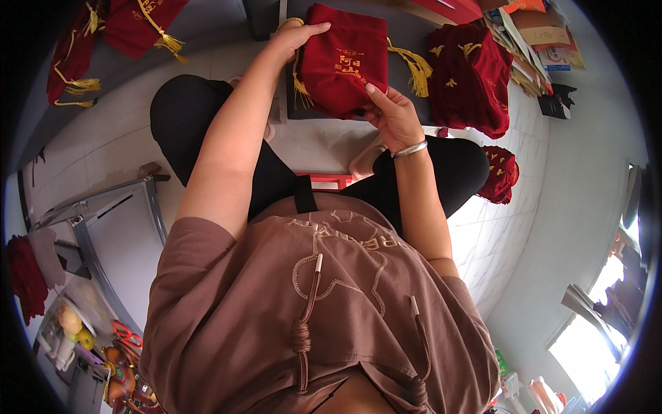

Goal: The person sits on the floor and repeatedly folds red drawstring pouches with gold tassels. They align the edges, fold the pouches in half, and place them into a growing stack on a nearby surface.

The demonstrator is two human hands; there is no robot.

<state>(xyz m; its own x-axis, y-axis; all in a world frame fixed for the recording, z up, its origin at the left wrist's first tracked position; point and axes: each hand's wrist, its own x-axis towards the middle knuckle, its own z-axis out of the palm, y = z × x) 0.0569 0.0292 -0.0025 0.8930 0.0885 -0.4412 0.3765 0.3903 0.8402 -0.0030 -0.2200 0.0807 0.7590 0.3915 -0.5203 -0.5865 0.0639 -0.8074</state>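
Note:
A dark red velvet-like drawstring pouch [344, 62] with gold printed writing lies at the front edge of a dark grey table [408, 106]. My left hand [296, 39] grips its upper left edge, thumb on top, with a yellow cord looped by the fingers. My right hand [395, 116], with a silver bangle at the wrist, pinches the pouch's lower right edge between thumb and fingers. A yellow tassel [416, 64] spreads out on the pouch's right side; another hangs on its left. The fingers beneath the fabric are partly hidden.
Stacked red pouches [468, 77] with yellow cords sit to the right, beside papers and envelopes [522, 52]. More tasselled red pouches [139, 26] lie at upper left. Another red bundle [499, 173] is beyond my right knee. A metal-framed table [124, 233] stands at left.

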